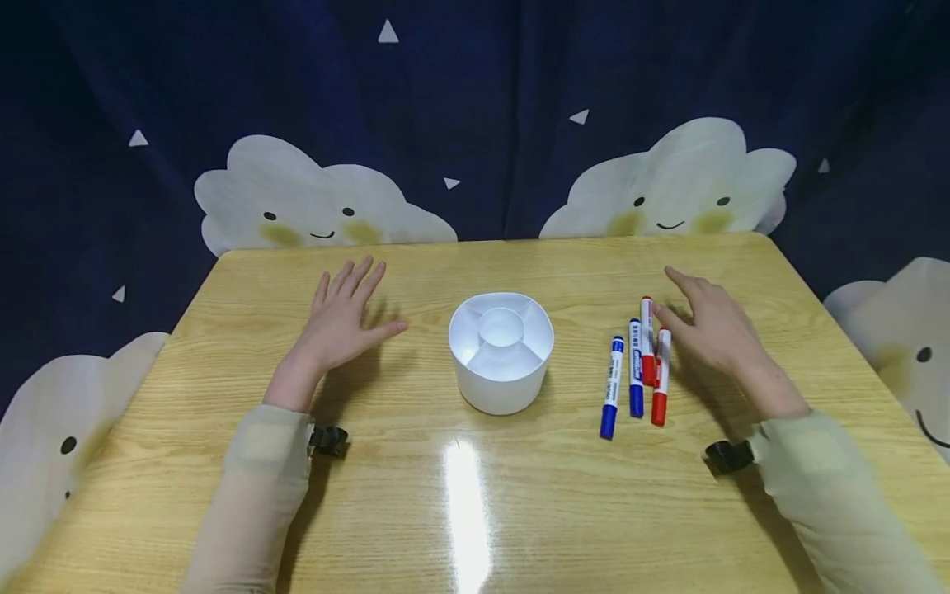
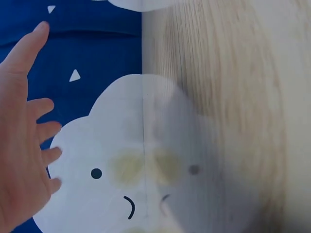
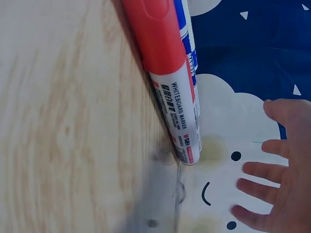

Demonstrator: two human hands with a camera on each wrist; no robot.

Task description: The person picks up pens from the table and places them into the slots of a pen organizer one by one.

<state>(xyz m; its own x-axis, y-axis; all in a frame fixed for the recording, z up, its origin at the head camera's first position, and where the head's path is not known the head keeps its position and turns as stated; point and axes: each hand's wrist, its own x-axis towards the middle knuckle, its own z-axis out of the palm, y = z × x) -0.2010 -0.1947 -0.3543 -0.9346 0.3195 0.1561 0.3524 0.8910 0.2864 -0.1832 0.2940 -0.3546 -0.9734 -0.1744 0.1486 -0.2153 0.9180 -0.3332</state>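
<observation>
My left hand (image 1: 341, 323) hovers over the left part of the table with fingers spread, holding nothing; its thumb and fingers also show in the left wrist view. On the other side, my right hand (image 1: 716, 326) is held beside two red whiteboard markers (image 1: 660, 379) and two blue markers (image 1: 612, 384), its fingers extended and nothing in its grasp. The right wrist view shows a red marker (image 3: 167, 82) lying close by, apart from the fingers, partly covering a blue one. Between the hands stands a round white divided organizer (image 1: 499, 394), its visible compartments holding nothing.
The wooden table (image 1: 378, 503) ends at a dark blue curtain (image 1: 490, 107) printed with smiling clouds and white triangles. Bright glare lies on the tabletop in front of the organizer. A small black wrist camera (image 1: 329, 440) is strapped at the left sleeve, another (image 1: 729, 456) at the right.
</observation>
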